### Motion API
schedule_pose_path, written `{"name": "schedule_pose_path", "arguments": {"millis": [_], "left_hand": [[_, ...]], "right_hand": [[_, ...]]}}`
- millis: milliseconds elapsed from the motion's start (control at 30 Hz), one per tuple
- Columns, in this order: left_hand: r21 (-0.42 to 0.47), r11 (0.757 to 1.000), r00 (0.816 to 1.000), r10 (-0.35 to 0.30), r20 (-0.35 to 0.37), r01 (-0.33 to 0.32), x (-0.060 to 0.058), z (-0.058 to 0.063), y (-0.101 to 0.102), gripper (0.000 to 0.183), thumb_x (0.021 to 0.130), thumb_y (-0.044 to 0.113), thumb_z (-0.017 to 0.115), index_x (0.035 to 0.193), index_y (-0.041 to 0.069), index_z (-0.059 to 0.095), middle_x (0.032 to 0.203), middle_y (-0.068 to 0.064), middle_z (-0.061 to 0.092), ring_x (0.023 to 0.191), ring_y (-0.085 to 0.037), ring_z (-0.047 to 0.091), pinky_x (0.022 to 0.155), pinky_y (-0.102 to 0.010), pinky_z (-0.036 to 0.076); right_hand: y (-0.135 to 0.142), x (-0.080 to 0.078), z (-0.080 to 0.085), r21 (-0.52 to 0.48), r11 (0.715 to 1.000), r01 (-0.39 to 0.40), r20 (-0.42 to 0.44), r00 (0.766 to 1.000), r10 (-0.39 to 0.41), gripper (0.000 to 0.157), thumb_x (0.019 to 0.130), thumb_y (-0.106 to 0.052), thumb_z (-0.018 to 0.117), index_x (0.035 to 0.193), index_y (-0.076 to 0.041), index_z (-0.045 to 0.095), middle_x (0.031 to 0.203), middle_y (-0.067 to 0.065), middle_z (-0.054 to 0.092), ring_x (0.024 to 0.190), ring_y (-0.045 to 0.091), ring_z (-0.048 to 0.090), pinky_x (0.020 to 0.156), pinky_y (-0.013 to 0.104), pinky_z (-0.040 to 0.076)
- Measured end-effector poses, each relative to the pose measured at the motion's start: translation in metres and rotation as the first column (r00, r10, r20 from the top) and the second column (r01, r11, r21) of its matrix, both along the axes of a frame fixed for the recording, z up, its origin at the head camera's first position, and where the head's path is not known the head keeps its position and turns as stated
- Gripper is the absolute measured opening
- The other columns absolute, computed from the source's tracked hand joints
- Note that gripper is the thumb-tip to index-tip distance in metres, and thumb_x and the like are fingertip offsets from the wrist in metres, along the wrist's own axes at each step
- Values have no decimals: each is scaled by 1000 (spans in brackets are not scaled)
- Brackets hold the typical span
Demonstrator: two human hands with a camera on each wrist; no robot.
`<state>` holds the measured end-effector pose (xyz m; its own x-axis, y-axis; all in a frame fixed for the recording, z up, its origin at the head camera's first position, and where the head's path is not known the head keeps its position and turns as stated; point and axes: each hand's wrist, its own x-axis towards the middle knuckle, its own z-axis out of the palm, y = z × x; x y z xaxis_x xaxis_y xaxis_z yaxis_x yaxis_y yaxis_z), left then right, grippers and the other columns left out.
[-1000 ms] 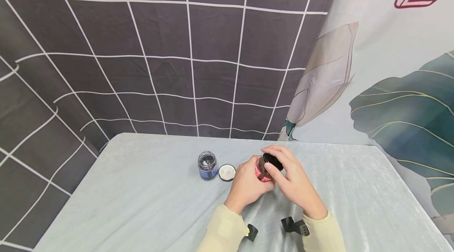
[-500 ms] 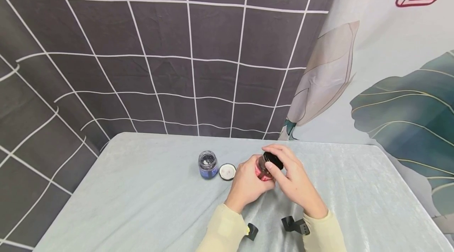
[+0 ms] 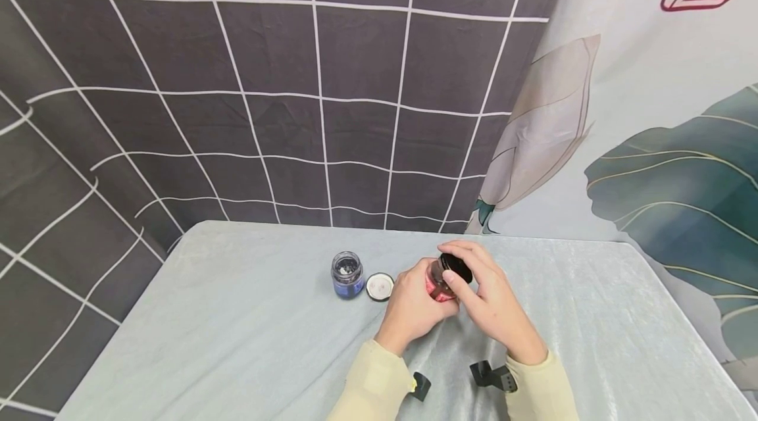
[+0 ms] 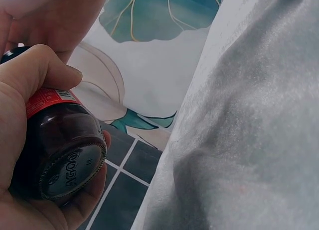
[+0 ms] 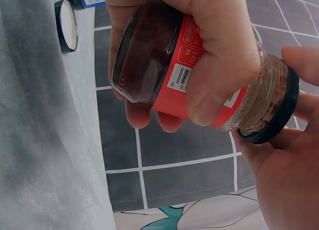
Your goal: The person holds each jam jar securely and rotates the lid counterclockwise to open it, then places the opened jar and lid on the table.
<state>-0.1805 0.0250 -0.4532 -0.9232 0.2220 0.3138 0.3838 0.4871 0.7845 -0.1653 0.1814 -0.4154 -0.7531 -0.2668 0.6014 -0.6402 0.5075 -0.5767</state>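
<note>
Tilted over the table, a glass jar (image 3: 435, 284) with a red label and dark brown contents is gripped around its body by my left hand (image 3: 411, 308). Its base faces the left wrist camera, where the glass bottom (image 4: 75, 172) shows raised letters. A black lid (image 3: 456, 267) sits at the jar's mouth, and my right hand (image 3: 493, 306) holds it by the rim between thumb and fingers. In the right wrist view the lid (image 5: 271, 108) covers the mouth, and the red label (image 5: 182, 83) with its barcode is partly hidden by the left thumb.
Left of the hands, an uncapped glass jar (image 3: 347, 278) with a blue label stands upright on the pale cloth-covered table (image 3: 237, 316). Beside it lies a lid (image 3: 379, 287), white inside facing up. A dark gridded curtain (image 3: 266, 79) hangs behind the table.
</note>
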Motion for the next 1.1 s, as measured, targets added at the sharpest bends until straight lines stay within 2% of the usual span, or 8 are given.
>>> {"name": "schedule_pose_path", "arguments": {"millis": [400, 900, 1100], "left_hand": [[2, 1000, 1000, 9, -3, -9, -1, -1, -1, 49, 65, 27, 86, 109, 16, 66, 87, 9, 69, 77, -5, 62, 70, -24, 50], [-16, 1000, 1000, 13, 5, -13, -1, -2, -1, 50, 65, 29, 86, 110, 17, 66, 88, 9, 69, 79, -5, 63, 71, -25, 51], [-14, 1000, 1000, 11, 4, -11, -1, -1, -1, 49, 65, 29, 86, 108, 17, 66, 87, 10, 68, 77, -5, 62, 70, -24, 50]], "right_hand": [[-2, 1, 1, -22, 1000, 1, -8, 1000, -1, 45, 90, 1, 67, 133, -12, 63, 128, 2, 61, 119, 21, 56, 105, 16, 33], [1, 2, 2, -3, 1000, 16, 51, 999, -16, 38, 94, -4, 65, 132, -9, 62, 130, 3, 61, 122, 16, 55, 105, 17, 34], [0, 2, 2, -13, 1000, 18, 8, 1000, -18, 40, 92, -1, 66, 131, -10, 63, 129, 4, 63, 121, 19, 57, 105, 16, 34]]}}
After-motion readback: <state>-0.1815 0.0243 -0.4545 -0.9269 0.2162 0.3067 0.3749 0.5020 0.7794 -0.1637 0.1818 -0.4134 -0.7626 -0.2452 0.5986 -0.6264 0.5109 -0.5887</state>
